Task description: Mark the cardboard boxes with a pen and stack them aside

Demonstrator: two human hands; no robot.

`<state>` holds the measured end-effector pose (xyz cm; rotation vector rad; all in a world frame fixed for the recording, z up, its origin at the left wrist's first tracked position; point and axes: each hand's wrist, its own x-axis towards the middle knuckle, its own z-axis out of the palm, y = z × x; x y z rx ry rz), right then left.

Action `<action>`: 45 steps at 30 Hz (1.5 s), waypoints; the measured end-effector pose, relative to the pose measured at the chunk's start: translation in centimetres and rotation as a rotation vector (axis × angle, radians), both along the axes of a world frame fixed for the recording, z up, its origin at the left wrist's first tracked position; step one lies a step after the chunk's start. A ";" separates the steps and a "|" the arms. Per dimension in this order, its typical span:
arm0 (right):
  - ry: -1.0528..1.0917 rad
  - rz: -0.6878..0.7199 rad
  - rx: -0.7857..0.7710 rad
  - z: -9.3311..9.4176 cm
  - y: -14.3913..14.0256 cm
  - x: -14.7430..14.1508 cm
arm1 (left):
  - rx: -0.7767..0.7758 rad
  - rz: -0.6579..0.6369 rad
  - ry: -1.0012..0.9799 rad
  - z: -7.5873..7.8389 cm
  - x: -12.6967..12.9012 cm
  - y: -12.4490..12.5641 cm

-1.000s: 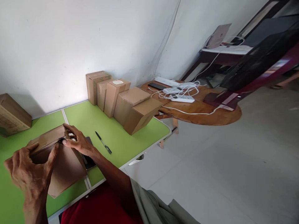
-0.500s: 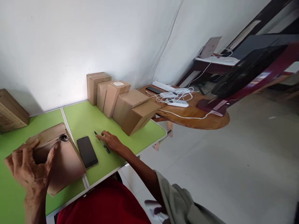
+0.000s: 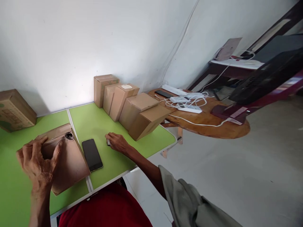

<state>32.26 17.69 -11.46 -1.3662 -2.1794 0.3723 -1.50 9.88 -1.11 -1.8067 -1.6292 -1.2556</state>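
My left hand [image 3: 39,157] grips a brown cardboard box [image 3: 71,165], thumb on its near face and curled fingers over the upper edge. A ragged dark hole [image 3: 69,136] shows near the box's upper right corner. My right hand [image 3: 117,142] is closed a little above or on the green table, right of the box. The pale end of a slim pen [image 3: 108,142] pokes out of its fingers; the rest is hidden. Between the two hands a dark-screened smartphone [image 3: 92,154] lies flat beside the box.
Several cardboard boxes [image 3: 126,102] stand in a row along the wall on the green table [image 3: 85,118]. Another printed box [image 3: 17,110] leans at the far left. A wooden table [image 3: 208,123] to the right bears white power strips [image 3: 189,108] with tangled cables and a monitor [image 3: 260,75].
My right hand has closed on the pen and picked it up from where it lay. The left hand stays on the box. The whole view has shifted slightly.
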 end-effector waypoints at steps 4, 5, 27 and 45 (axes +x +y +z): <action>0.385 -0.118 0.096 2.3 -1.8 -3.2 | 0.072 0.043 0.074 -0.1 0.0 0.3; 0.543 -0.085 0.103 3.3 -2.5 -4.5 | 0.072 0.046 0.082 -0.1 0.0 0.4; 1.090 0.224 -0.024 9.2 -6.3 -12.3 | 0.106 0.039 0.114 -0.5 0.3 -0.5; 0.168 -0.305 -0.173 7.3 1.5 -6.8 | 0.086 0.049 0.117 -0.6 -0.1 -0.3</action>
